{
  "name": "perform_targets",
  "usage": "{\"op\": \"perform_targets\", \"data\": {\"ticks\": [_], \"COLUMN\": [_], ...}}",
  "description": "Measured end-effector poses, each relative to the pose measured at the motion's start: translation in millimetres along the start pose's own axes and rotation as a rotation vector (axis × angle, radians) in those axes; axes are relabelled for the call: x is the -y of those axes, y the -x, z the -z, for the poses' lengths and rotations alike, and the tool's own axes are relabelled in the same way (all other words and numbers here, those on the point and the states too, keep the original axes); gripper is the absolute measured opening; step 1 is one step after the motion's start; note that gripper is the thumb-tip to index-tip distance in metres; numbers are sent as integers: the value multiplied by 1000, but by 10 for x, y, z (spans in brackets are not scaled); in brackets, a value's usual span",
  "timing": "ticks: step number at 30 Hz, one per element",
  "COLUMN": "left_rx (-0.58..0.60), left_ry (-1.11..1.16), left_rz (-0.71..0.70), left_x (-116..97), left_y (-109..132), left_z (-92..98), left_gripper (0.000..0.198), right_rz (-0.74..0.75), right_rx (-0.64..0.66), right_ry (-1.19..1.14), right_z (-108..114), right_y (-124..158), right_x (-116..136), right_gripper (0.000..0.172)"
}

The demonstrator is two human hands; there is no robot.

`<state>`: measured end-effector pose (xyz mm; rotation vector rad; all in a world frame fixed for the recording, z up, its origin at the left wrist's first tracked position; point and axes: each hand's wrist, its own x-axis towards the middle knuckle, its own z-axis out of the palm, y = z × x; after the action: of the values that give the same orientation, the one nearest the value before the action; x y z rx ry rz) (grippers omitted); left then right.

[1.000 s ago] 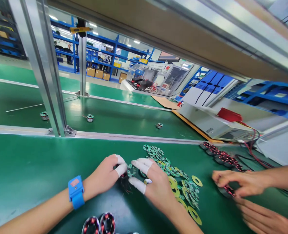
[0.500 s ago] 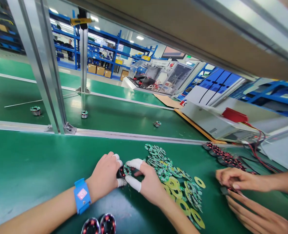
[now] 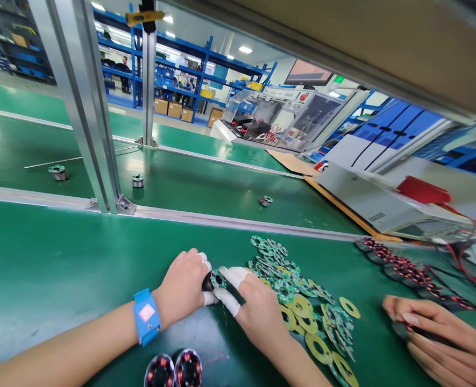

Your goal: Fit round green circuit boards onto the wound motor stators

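Note:
My left hand, with white finger cots and a blue wrist strap, grips a dark motor stator tilted on its side. A ring-shaped green circuit board lies against the stator's face. My right hand, also in finger cots, pinches this board between thumb and forefinger. Whether the board is seated on the stator I cannot tell. Two more stators with copper windings stand below, at the frame's bottom edge. Just beyond my right hand spreads a pile of green ring boards mixed with yellow rings.
At the right, a co-worker's hands hold a dark part. Behind them runs a row of stators beside cables. A metal rail and an upright post border the green bench. Small finished-looking stators stand beyond the rail.
The head view has shifted, moving the scene slightly rightward. Both my hands still meet at the stator and board, the right fingers a little differently placed. The co-worker's hands have moved closer together.

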<state>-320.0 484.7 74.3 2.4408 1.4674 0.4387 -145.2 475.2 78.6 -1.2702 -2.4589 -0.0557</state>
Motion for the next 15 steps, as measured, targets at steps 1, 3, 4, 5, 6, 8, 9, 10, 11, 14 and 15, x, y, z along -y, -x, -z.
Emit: {"op": "perform_targets", "data": {"ticks": [1,3,4,5,6,8,9,10,11,14,15], "left_rx": [-1,0,-2,-3,-3,-4,-2,5,17,39,28], "left_ry": [0,1,3,5,7,7,6,4,8,91,125], "left_rz": [3,14,17,19,17,14,15,19,27,12,-18], "left_x": [-1,0,1,3,6,10,11,10,5,-30,-48], "left_y": [0,-1,-3,-6,-9,-16,-17,-15,-10,35,59], "left_z": [-2,-11,-18,-27,-35,-43,-36,-20,8,134,174], "left_gripper": [29,27,26,25,25,24,24,23,23,29,29], "right_rz": [-3,-24,-38,-52,-66,-95,-112,-132,-152,-209,-227], "right_rx": [-8,-7,3,15,32,75,99,123,142,158,152], "right_ry": [9,1,-24,-62,-108,-200,-238,-268,-292,-353,-372], "right_z": [-10,-27,-33,-36,-37,-33,-30,-28,-27,-34,-36], "right_y": [5,5,0,-9,-21,-51,-66,-78,-87,-94,-92], "right_x": [1,-1,-4,-9,-15,-25,-27,-27,-23,0,7], "right_gripper": [28,28,28,30,31,34,33,32,32,31,32]}}
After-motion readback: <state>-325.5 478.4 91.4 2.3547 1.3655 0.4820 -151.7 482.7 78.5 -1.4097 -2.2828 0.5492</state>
